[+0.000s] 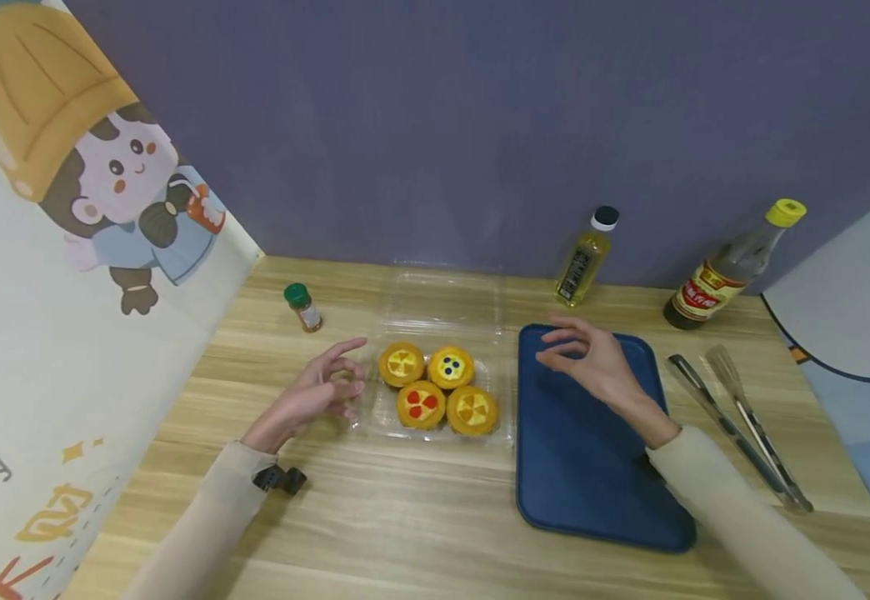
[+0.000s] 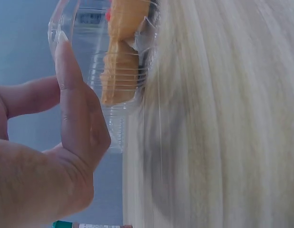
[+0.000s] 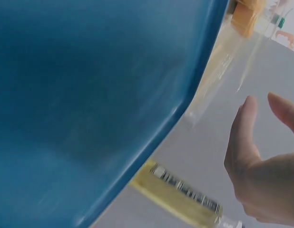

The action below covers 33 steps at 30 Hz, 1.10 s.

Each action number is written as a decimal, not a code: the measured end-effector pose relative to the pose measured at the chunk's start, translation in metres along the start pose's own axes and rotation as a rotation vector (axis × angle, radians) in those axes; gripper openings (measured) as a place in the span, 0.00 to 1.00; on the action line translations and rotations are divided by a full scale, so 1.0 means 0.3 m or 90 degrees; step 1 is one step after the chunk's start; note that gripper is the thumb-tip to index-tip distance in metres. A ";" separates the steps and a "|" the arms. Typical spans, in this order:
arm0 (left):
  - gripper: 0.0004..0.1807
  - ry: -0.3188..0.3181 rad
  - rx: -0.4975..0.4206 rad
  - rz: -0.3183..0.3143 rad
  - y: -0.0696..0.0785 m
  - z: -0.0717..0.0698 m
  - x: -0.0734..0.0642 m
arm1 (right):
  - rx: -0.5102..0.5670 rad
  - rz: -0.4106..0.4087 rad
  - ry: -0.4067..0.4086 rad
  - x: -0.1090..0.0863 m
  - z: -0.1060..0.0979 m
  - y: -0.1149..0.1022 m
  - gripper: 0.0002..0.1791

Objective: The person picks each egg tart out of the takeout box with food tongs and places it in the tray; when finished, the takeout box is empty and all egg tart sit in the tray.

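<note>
Several egg tarts (image 1: 421, 405) sit in a clear plastic clamshell box (image 1: 512, 417), its lid (image 1: 442, 296) folded back toward the wall. Some tarts carry yellow wedges, one has red pieces, another dark blue dots. At the box's left side is my left hand (image 1: 315, 392), fingers loosely bent and holding nothing. In the left wrist view a fingertip (image 2: 63, 40) overlaps the box's rim; whether it touches, I cannot tell. Above the far part of a dark blue tray (image 1: 592, 450) hovers my right hand (image 1: 588, 358), thumb and fingertips apart and nothing between them.
A small green-capped spice jar (image 1: 304, 308) stands left of the box. Behind the tray is an oil bottle (image 1: 583, 258); a yellow-capped sauce bottle (image 1: 731, 267) stands farther right. Metal tongs (image 1: 753, 425) lie right of the tray. A purple-grey wall (image 1: 435, 150) closes the table's back.
</note>
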<state>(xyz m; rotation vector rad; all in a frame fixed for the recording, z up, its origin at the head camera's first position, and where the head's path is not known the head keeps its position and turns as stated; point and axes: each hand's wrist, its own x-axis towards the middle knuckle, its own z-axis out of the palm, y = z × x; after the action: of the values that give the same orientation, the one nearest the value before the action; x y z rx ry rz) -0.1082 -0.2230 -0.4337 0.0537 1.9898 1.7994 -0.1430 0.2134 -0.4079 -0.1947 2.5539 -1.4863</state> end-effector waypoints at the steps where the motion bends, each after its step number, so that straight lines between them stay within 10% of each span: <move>1: 0.44 -0.004 0.002 0.003 -0.001 -0.002 0.002 | -0.012 -0.003 0.006 -0.012 -0.015 0.005 0.37; 20: 0.47 -0.017 0.057 0.044 0.009 -0.042 0.014 | -0.102 0.031 0.142 -0.246 -0.382 0.224 0.25; 28: 0.45 -0.016 0.055 0.040 0.006 -0.038 0.029 | -0.281 0.075 0.215 -0.335 -0.476 0.337 0.34; 33: 0.45 -0.022 0.053 0.036 -0.003 -0.036 0.038 | -0.371 0.147 0.169 -0.360 -0.502 0.387 0.49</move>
<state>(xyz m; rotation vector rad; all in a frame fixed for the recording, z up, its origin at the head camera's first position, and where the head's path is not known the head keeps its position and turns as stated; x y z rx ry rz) -0.1221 -0.2295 -0.4376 0.1671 2.0575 1.7370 -0.0734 0.4199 -0.4264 0.2333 3.0311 -0.6980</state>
